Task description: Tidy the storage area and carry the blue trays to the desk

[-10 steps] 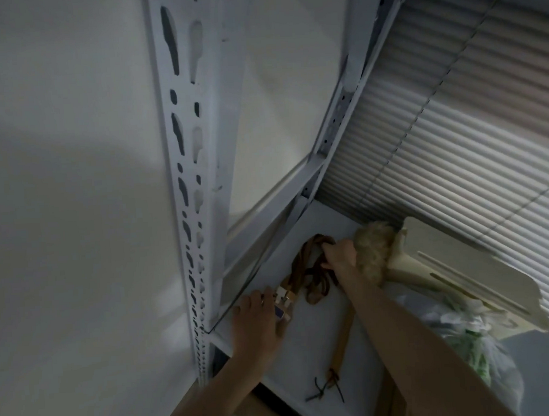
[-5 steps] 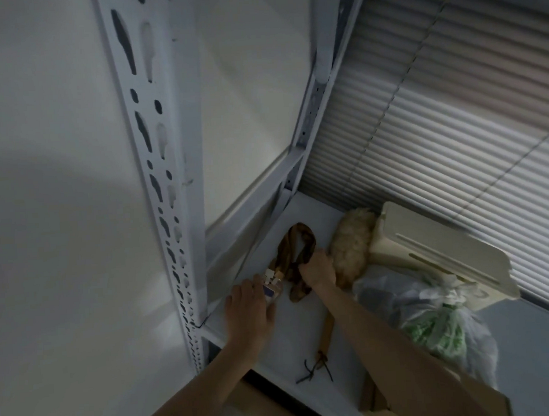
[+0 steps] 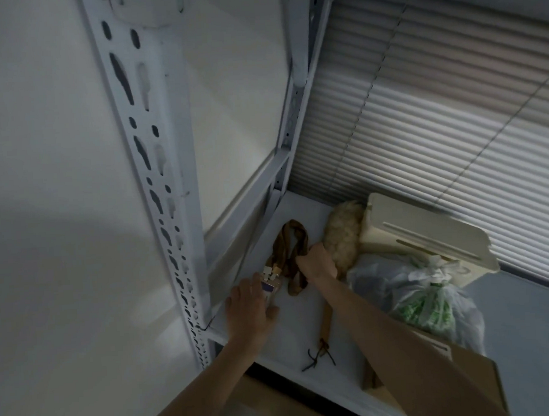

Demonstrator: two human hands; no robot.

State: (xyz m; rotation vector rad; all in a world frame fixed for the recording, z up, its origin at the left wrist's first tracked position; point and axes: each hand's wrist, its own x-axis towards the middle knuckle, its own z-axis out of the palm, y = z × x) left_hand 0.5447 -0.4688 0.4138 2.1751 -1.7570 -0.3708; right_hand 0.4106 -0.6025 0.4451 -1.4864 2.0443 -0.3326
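On the white shelf (image 3: 286, 340) lies a brown strap (image 3: 292, 242) folded into loops, with a tan tail (image 3: 324, 326) running toward the front edge and ending in dark cords. My right hand (image 3: 317, 262) is closed on the loops near their middle. My left hand (image 3: 250, 307) rests on a small card-like item (image 3: 268, 286) with pale clips at the strap's left end, fingers curled around it. No blue tray is in view.
A fluffy cream duster (image 3: 344, 236) and a cream plastic box (image 3: 427, 241) stand behind the strap. A knotted clear bag with green contents (image 3: 430, 298) lies at right, above a cardboard box (image 3: 466, 366). The perforated shelf post (image 3: 157, 188) rises at left; window blinds (image 3: 436, 110) behind.
The view has shifted, so the shelf sits lower and more to the right. My right hand slid from the top of the loops toward their middle; my left hand stays on the card-like item.
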